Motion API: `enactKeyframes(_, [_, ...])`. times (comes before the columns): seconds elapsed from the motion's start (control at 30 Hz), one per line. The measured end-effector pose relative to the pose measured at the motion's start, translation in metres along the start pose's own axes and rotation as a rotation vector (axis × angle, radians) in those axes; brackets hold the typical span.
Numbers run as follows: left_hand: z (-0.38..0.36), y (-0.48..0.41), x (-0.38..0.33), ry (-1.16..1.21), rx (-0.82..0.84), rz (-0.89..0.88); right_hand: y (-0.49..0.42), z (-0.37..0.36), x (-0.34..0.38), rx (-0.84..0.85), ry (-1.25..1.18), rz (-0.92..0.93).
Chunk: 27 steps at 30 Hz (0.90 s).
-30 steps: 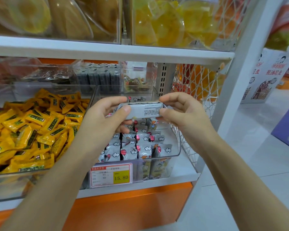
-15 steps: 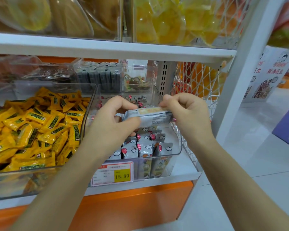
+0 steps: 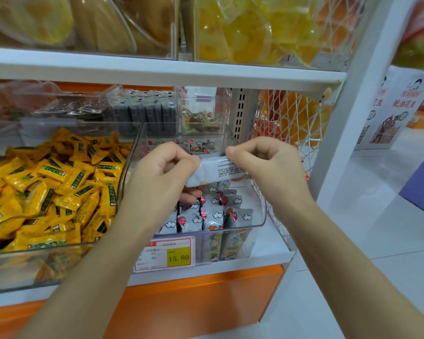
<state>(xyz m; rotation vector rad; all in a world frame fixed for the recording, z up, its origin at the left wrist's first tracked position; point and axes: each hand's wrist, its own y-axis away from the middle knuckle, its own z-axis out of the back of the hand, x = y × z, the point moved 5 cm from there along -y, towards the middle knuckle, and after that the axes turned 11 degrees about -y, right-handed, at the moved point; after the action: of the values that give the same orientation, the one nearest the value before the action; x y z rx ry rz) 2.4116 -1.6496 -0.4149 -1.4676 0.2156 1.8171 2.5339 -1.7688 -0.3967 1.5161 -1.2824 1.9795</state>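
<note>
Forearms reach up past a price tag (image 3: 167,253) reading 15.80 on the front of a clear bin (image 3: 262,216). Above the bin, the left hand (image 3: 157,177) and right hand (image 3: 267,167) each pinch one end of a grey snack packet (image 3: 220,170), fingers curled tighter than a second ago. The packet, then held level, now slopes down toward the left hand and looks creased. Yellow sweets (image 3: 47,187) fill the neighbouring bin; dark packs (image 3: 145,113) stand behind.

A white shelf (image 3: 162,69) on an orange base (image 3: 194,297) stands on pale floor tiles (image 3: 377,228).
</note>
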Motion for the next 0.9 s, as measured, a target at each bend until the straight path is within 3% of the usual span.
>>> enactKeyframes(0.2, [-0.004, 0.003, -0.003, -0.036, 0.018, -0.05, -0.003, 0.004, -0.003, -0.032, 0.02, 0.004])
enactKeyframes(0.4, [-0.005, -0.004, 0.0, 0.08, -0.011, 0.018, -0.004, 0.009, -0.007, 0.264, -0.25, -0.082])
enactKeyframes(0.53, [-0.019, -0.006, 0.0, 0.114, 0.021, 0.036, -0.007, 0.02, 0.001, 0.195, -0.148, 0.021])
enactKeyframes(0.6, [-0.024, -0.009, 0.002, -0.002, -0.004, 0.025, -0.01, 0.029, 0.003, 0.075, -0.125, 0.046])
enactKeyframes(0.7, [-0.03, -0.012, -0.002, -0.443, -0.011, -0.175, -0.013, 0.043, 0.004, -0.046, -0.099, 0.041])
enactKeyframes(0.8, [-0.046, -0.01, 0.001, -0.774, 0.092, -0.291, -0.014, 0.047, 0.005, -0.053, 0.019, 0.075])
enactKeyframes(0.9, [-0.055, -0.012, 0.01, -0.873, 0.203, -0.244, -0.015, 0.044, 0.007, -0.016, 0.144, 0.1])
